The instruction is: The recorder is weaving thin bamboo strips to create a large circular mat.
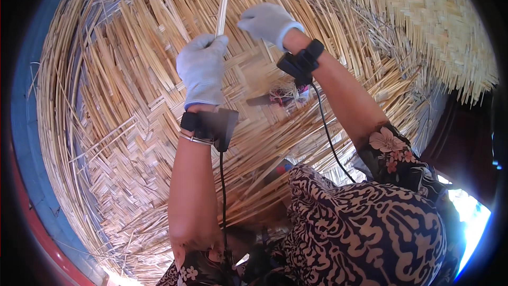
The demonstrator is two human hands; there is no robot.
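Observation:
My left hand [203, 66], in a white knit glove, is closed around a pale split reed strip [223, 8] that points up and away from me. To its right, my right hand [267, 23], gloved the same way, hovers apart with its fingers curled together; whether a thin strip is between them is hidden. Beneath both hands spreads a woven reed mat [143, 143], with many loose reeds [127, 47] lying across it. A tool with a dark flat blade and a wrapped, colourful handle [288, 95] rests on the reeds below my right hand.
Another finely woven mat [434, 21] with a ragged edge covers the upper right. Blue floor [32, 143] borders the reeds on the left. Black cables [328, 132] run from both wrist devices toward me. Patterned cloth [370, 228] covers the lower right.

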